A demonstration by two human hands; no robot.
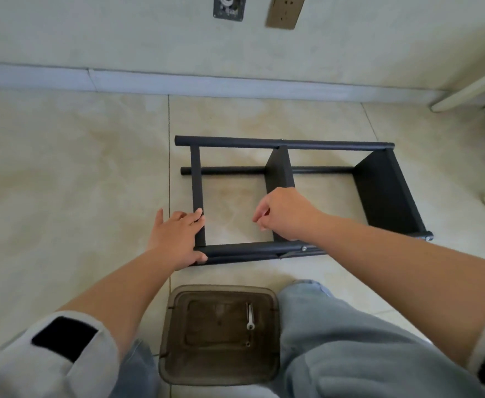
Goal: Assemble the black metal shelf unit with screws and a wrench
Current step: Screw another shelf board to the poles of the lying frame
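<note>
Shelf unit lies on its side on floor tiles | left hand flat, fingers spread, bracing near corner | right hand curled over middle panel, pinch contents unclear | wrench in brown tray by knees | advice: keep frame steady, seat screw straight before tightening.

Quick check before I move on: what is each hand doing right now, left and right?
Left hand: open, fingers resting on the shelf frame at its near left corner.
Right hand: fingers curled above the middle panel; whether it holds anything cannot be told.
</note>
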